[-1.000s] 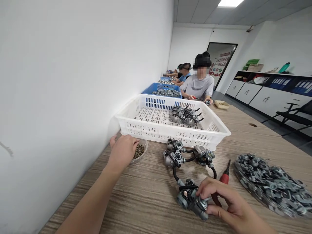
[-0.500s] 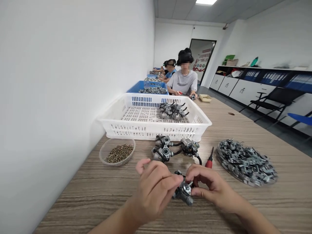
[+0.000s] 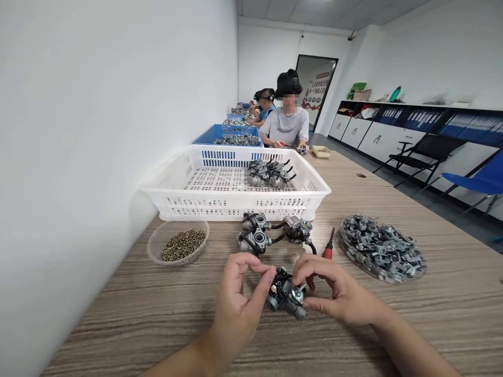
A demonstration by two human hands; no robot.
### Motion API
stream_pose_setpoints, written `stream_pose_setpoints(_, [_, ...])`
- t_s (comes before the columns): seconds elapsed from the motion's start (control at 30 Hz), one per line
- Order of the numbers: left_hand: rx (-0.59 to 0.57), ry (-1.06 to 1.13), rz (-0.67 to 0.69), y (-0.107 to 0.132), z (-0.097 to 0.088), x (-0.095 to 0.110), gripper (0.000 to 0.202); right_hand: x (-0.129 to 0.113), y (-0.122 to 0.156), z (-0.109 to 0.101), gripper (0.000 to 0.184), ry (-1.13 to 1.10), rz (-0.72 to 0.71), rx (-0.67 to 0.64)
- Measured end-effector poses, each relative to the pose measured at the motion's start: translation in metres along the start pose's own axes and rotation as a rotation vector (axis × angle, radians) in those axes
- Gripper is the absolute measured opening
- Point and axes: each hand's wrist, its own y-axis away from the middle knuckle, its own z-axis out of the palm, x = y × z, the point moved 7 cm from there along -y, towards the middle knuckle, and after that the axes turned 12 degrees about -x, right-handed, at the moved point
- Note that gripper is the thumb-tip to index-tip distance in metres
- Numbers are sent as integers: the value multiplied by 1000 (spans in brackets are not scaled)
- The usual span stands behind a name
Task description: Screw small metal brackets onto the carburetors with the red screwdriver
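A grey metal carburetor with black fittings sits tilted just above or on the table between my hands; I cannot tell which. My right hand grips its right side, thumb below and fingers above, beside a small metal lever piece. At its upper left is my left hand, thumb and forefinger pinched together; whatever lies between the tips is too small to make out. Just beyond are more carburetors with black hoses. A red-handled screwdriver lies past my right fingers.
A clear bowl of small brass-coloured screws stands left, by the wall. On the right, a round clear tray is heaped with metal lever parts. Behind them, a white basket contains several carburetors. A co-worker sits farther along the table.
My left hand has turned and drawn slightly back from over the carburetor to its upper left, uncovering more of it. My right hand keeps its grip. The camera view has shifted slightly.
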Motion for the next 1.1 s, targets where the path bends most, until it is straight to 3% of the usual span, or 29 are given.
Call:
stream_pose_setpoints(0.17, [-82,-55,-41,1,4,4,13,-4,4,-5,35,20,-21,-3])
stream_pose_setpoints(0.37, [-179,-66,72,-1,9,22,9,-7,3,-5,37,33,-27,-16])
stream_pose_setpoints(0.5, [-173,-36,73,-2,13,28,10,-6,5,-10,40,107,-18,21])
stream_pose_setpoints(0.6, [-105,119,-92,-1,17,23,6,-13,10,-14,41,184,-61,104])
stream_pose_setpoints(0.7, [-28,332,-336,3,23,15,30,-32,14,-13,42,253,-184,231])
stream_pose_setpoints(0.77, [-11,425,-423,5,27,15,43,-48,15,-5,40,328,-291,280])
stream_pose_setpoints(0.93, [-140,533,-515,6,48,22,50,-83,12,16,37,515,-479,351])
stream_pose_setpoints(1.1, [-177,500,-504,6,58,25,46,-94,11,16,27,638,-490,465])
